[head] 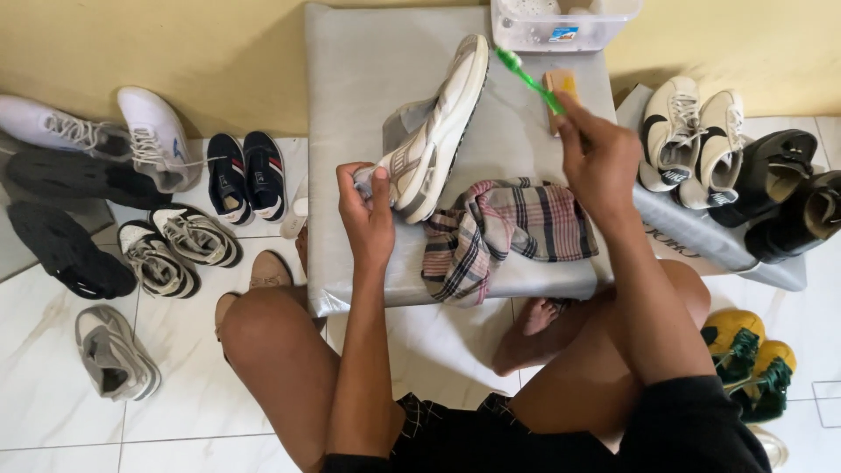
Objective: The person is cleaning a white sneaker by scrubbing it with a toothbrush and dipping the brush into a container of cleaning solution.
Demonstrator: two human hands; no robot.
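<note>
My left hand grips the heel end of a white and grey sneaker, which is tipped on its side on a grey padded board with its sole facing right. My right hand holds a green toothbrush raised above the board, its bristle end just to the right of the sneaker's toe and apart from it. A crumpled plaid cloth lies on the board below the sneaker, between my two hands.
A clear plastic tub and a small tan block sit at the board's far end. Several shoes lie on the white tile floor at left, a white pair and black pair at right, yellow-green shoes by my knee.
</note>
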